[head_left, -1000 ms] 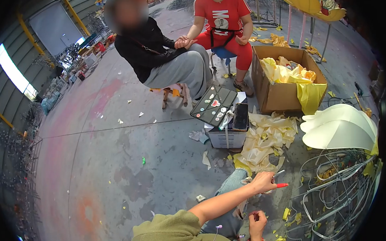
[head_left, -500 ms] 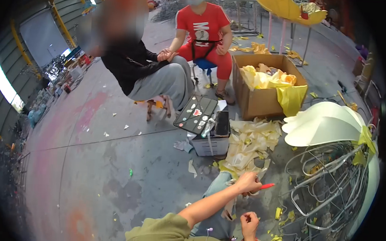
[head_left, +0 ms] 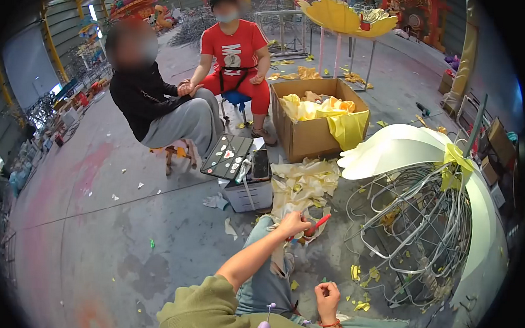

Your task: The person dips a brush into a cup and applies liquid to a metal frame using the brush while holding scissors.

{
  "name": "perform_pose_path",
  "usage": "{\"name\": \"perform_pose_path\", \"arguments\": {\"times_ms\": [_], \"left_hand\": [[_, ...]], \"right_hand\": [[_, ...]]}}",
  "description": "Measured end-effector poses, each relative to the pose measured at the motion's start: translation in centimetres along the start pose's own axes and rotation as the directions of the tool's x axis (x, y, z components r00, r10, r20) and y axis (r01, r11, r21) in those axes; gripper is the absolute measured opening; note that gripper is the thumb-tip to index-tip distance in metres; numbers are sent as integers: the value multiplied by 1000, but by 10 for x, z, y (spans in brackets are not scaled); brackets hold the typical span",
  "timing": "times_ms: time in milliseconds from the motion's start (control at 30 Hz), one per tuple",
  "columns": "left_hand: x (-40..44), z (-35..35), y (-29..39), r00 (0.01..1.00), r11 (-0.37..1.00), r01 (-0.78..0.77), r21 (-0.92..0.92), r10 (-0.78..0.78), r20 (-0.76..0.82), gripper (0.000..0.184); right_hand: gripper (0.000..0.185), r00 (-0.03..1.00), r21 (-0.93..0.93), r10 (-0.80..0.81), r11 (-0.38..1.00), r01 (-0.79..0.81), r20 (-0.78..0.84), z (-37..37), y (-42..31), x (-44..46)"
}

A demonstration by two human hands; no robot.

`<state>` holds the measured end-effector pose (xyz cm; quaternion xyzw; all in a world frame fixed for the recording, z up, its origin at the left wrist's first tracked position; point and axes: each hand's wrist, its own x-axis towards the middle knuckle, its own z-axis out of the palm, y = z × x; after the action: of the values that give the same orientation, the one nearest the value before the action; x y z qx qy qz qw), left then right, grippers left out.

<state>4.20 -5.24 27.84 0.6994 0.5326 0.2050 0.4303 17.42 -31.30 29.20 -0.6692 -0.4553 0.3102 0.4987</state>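
Observation:
My left hand [head_left: 295,224] is closed around a slim red object [head_left: 323,220], which sticks out to the right above my jeans [head_left: 263,287]. More red shows just under that hand, too small to name. Lower and to the right, my right hand [head_left: 327,297] has curled fingers with thumb and fingertips together. What it holds, if anything, is too small to tell. Red bracelets [head_left: 330,327] circle that wrist. Crumpled cream fabric [head_left: 305,186] lies on the floor beyond my left hand.
Two people sit on stools ahead, one in black [head_left: 139,100], one in red [head_left: 235,51]. A cardboard box [head_left: 308,134] holds yellow fabric. A black case [head_left: 226,156] rests on a white bin [head_left: 249,195]. Wire frames [head_left: 412,229] and a pale petal form [head_left: 392,147] stand right.
The view has swung right and up, so the people and box appear further left. My left hand has turned, and the red object now points up and right. My right hand remains curled.

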Motion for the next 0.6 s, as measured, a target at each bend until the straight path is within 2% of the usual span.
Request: {"name": "perform_pose_path", "arguments": {"times_ms": [167, 300, 400, 600], "left_hand": [[-16, -6, 0, 998, 1000, 19, -17, -20, -52, 31], [-30, -11, -4, 987, 1000, -6, -15, 3, -163, 32], [-42, -9, -1, 996, 997, 48, -61, -52, -68, 31], [-61, 3, -11, 996, 992, 48, -113, -57, -74, 29]], "right_hand": [[9, 1000, 1, 18, 1000, -18, -25, -19, 8, -30], [9, 1000, 6, 7, 1000, -6, -17, -27, 14, -43], [9, 999, 23, 16, 1000, -15, -30, -27, 18, -50], [9, 1000, 5, 12, 1000, -12, -29, -22, 15, -54]]}}
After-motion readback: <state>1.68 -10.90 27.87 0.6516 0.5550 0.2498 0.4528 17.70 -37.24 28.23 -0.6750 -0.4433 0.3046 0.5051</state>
